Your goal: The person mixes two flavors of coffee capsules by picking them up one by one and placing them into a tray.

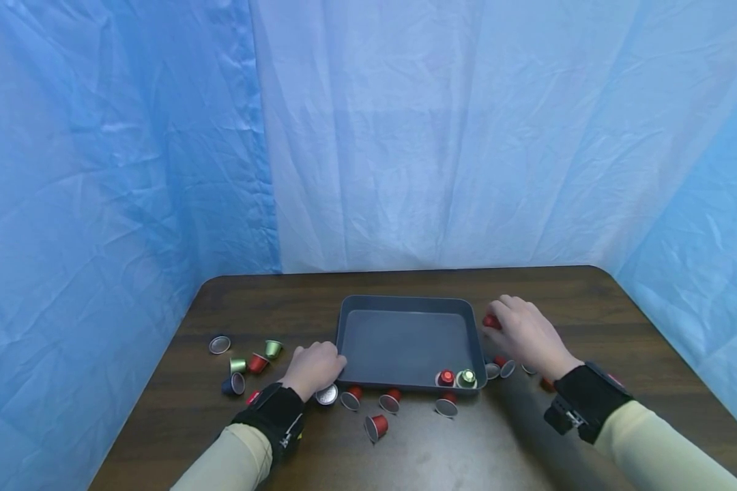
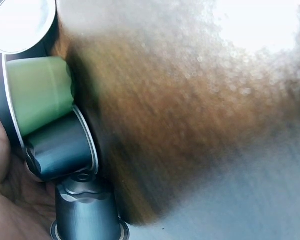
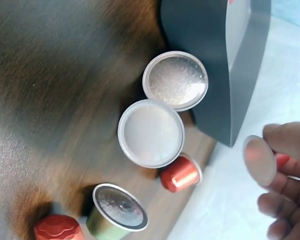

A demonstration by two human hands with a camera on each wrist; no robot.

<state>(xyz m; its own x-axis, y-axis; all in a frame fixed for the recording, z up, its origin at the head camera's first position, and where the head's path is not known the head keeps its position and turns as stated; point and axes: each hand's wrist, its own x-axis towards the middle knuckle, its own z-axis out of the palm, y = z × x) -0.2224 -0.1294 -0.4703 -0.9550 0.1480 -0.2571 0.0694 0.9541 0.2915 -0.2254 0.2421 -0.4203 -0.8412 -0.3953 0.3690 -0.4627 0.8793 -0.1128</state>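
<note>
My right hand [image 1: 525,334] pinches a red coffee capsule [image 1: 491,321] just beyond the right rim of a dark grey baking tray [image 1: 405,300]. In the right wrist view, the pale lid of this held capsule [image 3: 260,161] faces the camera, with thumb and fingertips behind it. At the tray's left rim, my left hand [image 1: 315,368] grips the edge with curled fingers, which are partly hidden. Close beside its palm in the left wrist view lie a green capsule [image 2: 40,92] and a dark blue capsule [image 2: 65,147]. A red capsule [image 1: 445,378] and a green capsule [image 1: 466,378] stand in the tray's near right corner.
Several capsules lie left of the tray, among them a blue one [image 1: 233,384] and a red one [image 1: 258,363]. More red capsules lie along its near side, one closer in front [image 1: 377,427]. Others sit under my right hand, including a green one [image 3: 107,222]. Blue sheeting [image 1: 368,136] surrounds the table.
</note>
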